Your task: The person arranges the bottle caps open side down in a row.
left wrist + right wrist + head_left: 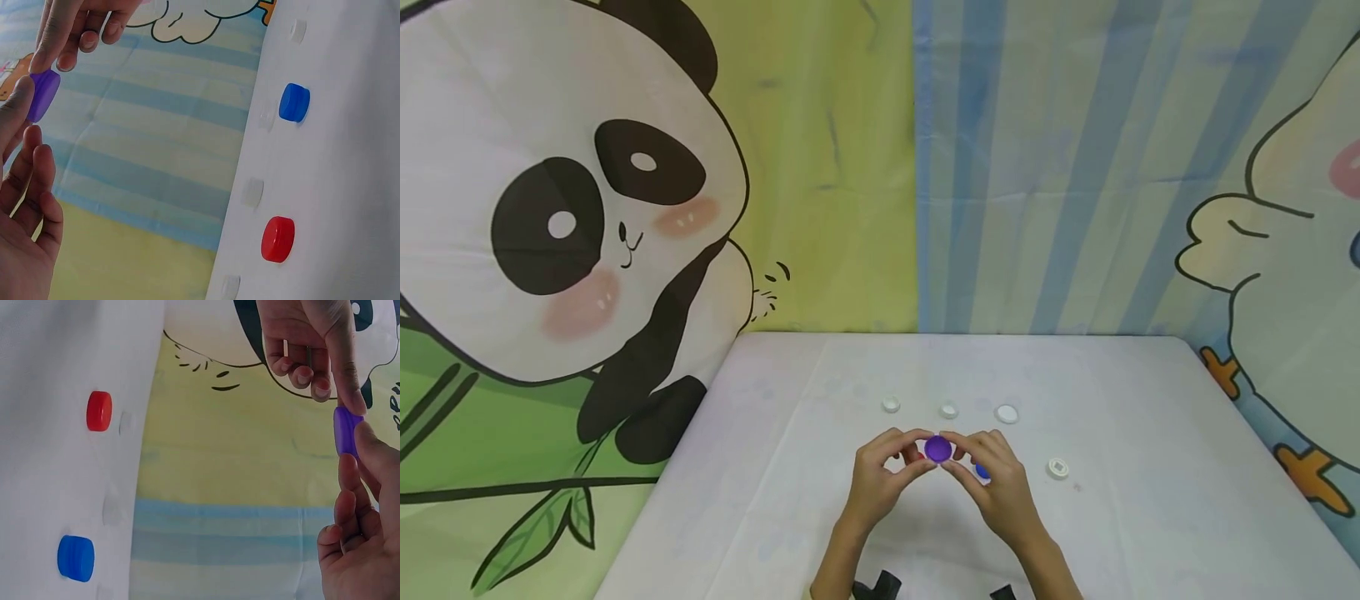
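A round purple bottle cap (937, 449) is held up between both hands, its flat face towards the head camera. From one side my left hand (871, 487) pinches its rim with thumb and index finger. My right hand (1006, 487) pinches the opposite rim the same way. Both wrist views show the purple cap (44, 95) raised above the tabletop level, the other fingers loosely curled. A red cap (278, 239) stands on the table behind the left hand, mostly hidden in the head view. Behind the right hand is a blue cap (76, 558), partly covered by fingers.
Three white caps (949, 410) form a loose row beyond the hands on the white table (775, 467). Another whitish cap (1057, 468), with a square mark, lies to the right. Black objects (880, 586) show at the bottom edge. Printed cloths hang behind the table.
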Available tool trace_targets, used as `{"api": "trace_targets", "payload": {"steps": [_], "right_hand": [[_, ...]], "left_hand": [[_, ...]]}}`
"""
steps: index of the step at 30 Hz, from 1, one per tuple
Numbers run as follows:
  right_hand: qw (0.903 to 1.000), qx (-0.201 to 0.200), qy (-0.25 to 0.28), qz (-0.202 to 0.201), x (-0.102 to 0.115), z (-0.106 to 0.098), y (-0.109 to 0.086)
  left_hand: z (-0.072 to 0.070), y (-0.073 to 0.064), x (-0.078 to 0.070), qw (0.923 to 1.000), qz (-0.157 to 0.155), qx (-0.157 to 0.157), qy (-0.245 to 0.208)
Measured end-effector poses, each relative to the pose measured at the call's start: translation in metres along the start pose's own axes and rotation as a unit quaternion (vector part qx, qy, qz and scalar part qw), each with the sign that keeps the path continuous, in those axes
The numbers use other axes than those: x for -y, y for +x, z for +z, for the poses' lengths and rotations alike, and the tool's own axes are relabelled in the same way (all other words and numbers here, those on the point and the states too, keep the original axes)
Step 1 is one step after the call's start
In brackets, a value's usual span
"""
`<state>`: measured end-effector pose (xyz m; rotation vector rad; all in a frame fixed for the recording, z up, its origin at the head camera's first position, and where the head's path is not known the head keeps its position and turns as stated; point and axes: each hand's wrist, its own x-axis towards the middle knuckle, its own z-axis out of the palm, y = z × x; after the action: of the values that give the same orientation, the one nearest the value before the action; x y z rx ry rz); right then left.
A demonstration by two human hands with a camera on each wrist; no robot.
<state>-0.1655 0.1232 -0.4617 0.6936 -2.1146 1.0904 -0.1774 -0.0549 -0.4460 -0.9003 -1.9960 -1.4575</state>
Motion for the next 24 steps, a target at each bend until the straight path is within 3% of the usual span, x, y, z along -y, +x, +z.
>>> {"api": "trace_targets", "payload": {"steps": [9, 12, 15, 19, 21, 24], "right_hand": [[0.9982, -0.026, 0.007, -0.053, -0.004, -0.003, -0.007], [0.9972, -0.037, 0.010, -0.065, -0.008, -0.003, -0.009], [0.9961, -0.045, 0.017, -0.073, -0.010, -0.002, -0.010], [0.9957, -0.048, 0.020, -0.077, -0.011, 0.000, -0.011], [0.9958, -0.048, 0.017, -0.076, -0.011, 0.000, -0.012], [0.9953, -0.052, 0.018, -0.079, -0.011, 0.001, -0.012]], "left_hand": [[0.000, 0.001, -0.005, 0.9990, -0.008, 0.033, -0.028], [0.000, 0.001, -0.007, 0.9978, -0.028, 0.043, -0.043], [0.002, 0.000, -0.006, 0.9931, -0.092, 0.045, -0.057], [0.004, -0.007, 0.008, 0.9758, -0.196, 0.059, -0.078], [0.003, -0.009, 0.011, 0.9653, -0.234, 0.076, -0.087], [-0.002, -0.004, 0.003, 0.9557, -0.261, 0.097, -0.095]]}}
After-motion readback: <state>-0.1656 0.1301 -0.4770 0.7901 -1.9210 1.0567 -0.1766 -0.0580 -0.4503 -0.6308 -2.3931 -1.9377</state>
